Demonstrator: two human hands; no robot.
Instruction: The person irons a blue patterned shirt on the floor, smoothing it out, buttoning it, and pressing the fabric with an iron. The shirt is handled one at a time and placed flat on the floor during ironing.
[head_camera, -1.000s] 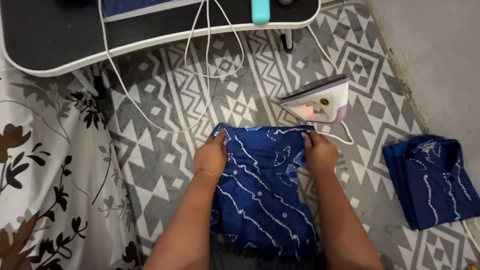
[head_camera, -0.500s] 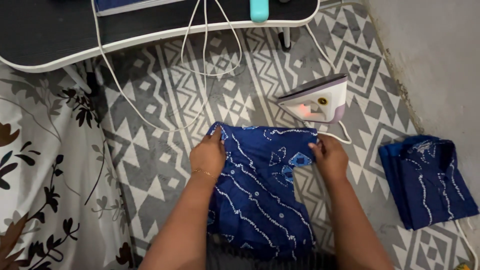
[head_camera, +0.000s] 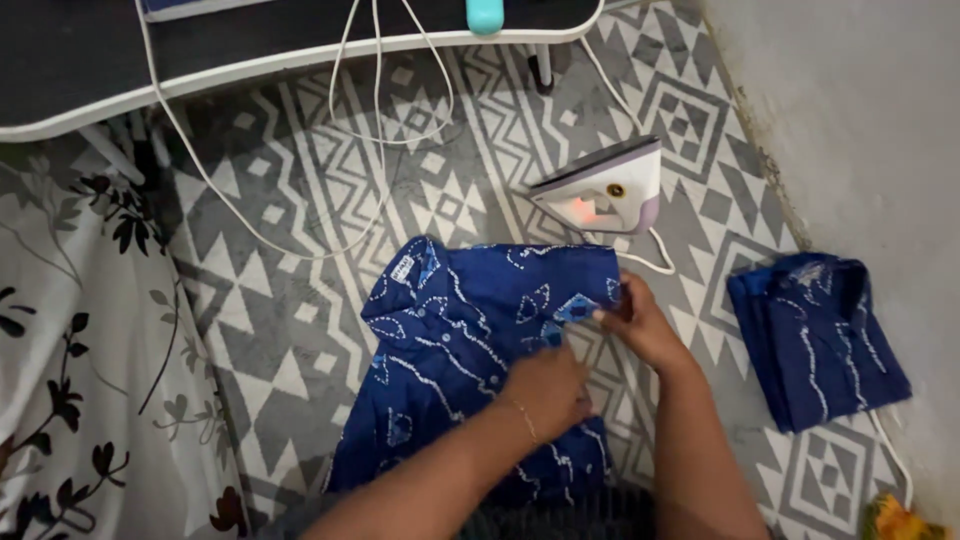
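Both hands worked on the blue patterned shirt (head_camera: 455, 350), which lay spread on the grey-and-white patterned mat (head_camera: 300, 330). At the shirt's right edge, the right hand (head_camera: 640, 325) pinched a fold of cloth between closed fingers. Near the shirt's middle, the left hand (head_camera: 548, 390) pressed palm down on the fabric, fingers curled over it, gripping nothing that could be seen.

Just beyond the shirt's far right corner stood the iron (head_camera: 600, 190), on its heel with a red light glowing; its white cord (head_camera: 655, 262) ran close past the right hand. Well to the right of the shirt lay a folded blue garment (head_camera: 815, 340) near the wall (head_camera: 860, 130). Left of the shirt, bare mat stretched as far as the floral sheet (head_camera: 70, 350). Beyond the shirt, open mat reached the table (head_camera: 250, 50), with loose white cables (head_camera: 380, 140) trailing down.

Compared with a second earlier, the left hand had left the shirt's far left corner and crossed to its middle, exposing the collar, while the right hand had slid from the far edge down the right side.
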